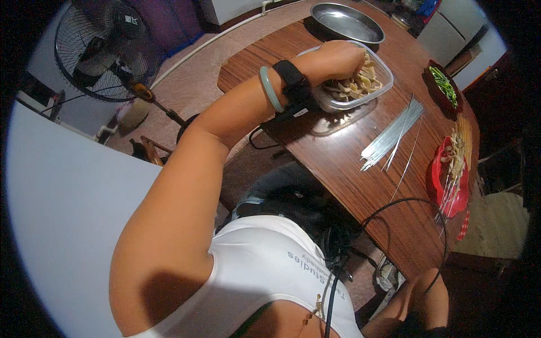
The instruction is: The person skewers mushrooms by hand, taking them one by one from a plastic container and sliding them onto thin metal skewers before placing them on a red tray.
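Observation:
My left hand reaches over a clear plastic container of pale, torn mushroom pieces. Its fingers curl down at the mushrooms, and the back of the hand hides whatever is in them. That wrist wears a dark strap and a pale green bangle. To the right of the container, a bundle of thin metal skewers lies on the table, with a few loose ones beside it. Low at the right, by the table's near edge, is my right hand; its fingers cannot be made out.
Threaded mushroom skewers rest on a red plate, near thin yellowish sticks. Farther back are a dark red tray of green vegetables and a round metal pan. A black cable loops over the wooden table. A fan stands at left.

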Motion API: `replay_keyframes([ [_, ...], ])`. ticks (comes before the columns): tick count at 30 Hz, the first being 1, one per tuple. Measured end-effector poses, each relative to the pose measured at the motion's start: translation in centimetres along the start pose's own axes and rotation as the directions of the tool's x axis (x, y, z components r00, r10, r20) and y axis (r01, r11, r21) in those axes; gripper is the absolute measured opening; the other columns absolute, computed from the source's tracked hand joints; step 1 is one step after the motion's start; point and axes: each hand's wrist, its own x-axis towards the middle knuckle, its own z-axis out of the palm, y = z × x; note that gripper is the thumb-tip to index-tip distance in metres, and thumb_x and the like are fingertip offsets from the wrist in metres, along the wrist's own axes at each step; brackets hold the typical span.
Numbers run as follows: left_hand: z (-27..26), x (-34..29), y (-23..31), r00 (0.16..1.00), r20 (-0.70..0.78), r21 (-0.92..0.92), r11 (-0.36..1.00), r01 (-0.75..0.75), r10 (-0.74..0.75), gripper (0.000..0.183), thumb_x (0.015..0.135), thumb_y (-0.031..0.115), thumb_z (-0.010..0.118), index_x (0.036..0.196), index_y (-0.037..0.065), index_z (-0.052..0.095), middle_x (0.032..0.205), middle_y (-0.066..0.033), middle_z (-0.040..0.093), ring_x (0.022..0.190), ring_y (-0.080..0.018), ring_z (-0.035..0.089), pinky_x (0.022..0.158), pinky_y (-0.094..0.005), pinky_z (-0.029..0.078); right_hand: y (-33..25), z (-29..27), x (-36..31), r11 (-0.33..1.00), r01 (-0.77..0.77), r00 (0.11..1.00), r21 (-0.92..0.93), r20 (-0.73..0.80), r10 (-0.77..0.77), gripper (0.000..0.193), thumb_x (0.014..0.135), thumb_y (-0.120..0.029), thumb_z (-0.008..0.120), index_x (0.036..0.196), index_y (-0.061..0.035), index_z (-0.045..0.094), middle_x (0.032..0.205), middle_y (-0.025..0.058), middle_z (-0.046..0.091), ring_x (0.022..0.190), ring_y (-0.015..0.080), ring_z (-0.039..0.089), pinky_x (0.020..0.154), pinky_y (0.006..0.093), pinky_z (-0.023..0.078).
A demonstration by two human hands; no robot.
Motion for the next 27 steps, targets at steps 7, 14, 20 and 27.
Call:
replay_keyframes([
  [7,0.1,-0.7,-1.3,0.993,0.112,-0.141,0.988,0.056,-0.040,0.021,0.067,0.017,0.062,0.087,0.010,0.060,0.087,-0.0110,0.060,0.084,-0.0270,0.057,0.067,-0.0364,0.045,0.4,-0.4,-0.4,1.000,-0.003,1.000,0.018,0.001,0.003,0.013,0.083,-0.018,0.044,0.089,-0.0063,0.047,0.068,0.0025,0.048,0.058,0.0083,0.044,0.052,0.0190,0.036],
  [14,-0.5,1.7,-0.5,1.000,0.022,-0.344,0.939,-0.001,0.009,0.027,0.059,0.007,0.063,0.085,0.003,0.058,0.080,-0.0094,0.060,0.075,-0.0195,0.057,0.064,-0.0316,0.046,-1.0,0.7,-0.2,0.999,-0.023,1.000,-0.048,-0.017,0.022,0.015,0.084,-0.020,0.043,0.089,-0.0059,0.048,0.070,0.0024,0.048,0.060,0.0081,0.045,0.052,0.0190,0.037],
  [20,-1.5,-0.1,-2.3,0.983,-0.147,-0.479,0.878,0.025,-0.108,0.028,0.058,0.008,0.066,0.084,0.001,0.062,0.076,-0.0120,0.061,0.069,-0.0197,0.059,0.061,-0.0286,0.047,-0.6,0.0,-0.2,1.000,-0.017,1.000,0.006,-0.001,0.017,0.018,0.085,-0.022,0.042,0.089,-0.0056,0.048,0.071,0.0023,0.048,0.061,0.0079,0.045,0.053,0.0190,0.037],
  [27,-1.9,-0.1,-1.3,0.971,-0.187,-0.755,0.654,-0.046,-0.148,0.020,0.070,0.015,0.062,0.083,0.000,0.061,0.075,-0.0085,0.062,0.060,-0.0115,0.055,0.055,-0.0227,0.044,-2.8,0.2,0.1,1.000,-0.010,1.000,-0.004,0.029,0.010,0.021,0.086,-0.024,0.041,0.090,-0.0053,0.048,0.073,0.0022,0.048,0.062,0.0076,0.045,0.054,0.0190,0.038],
])
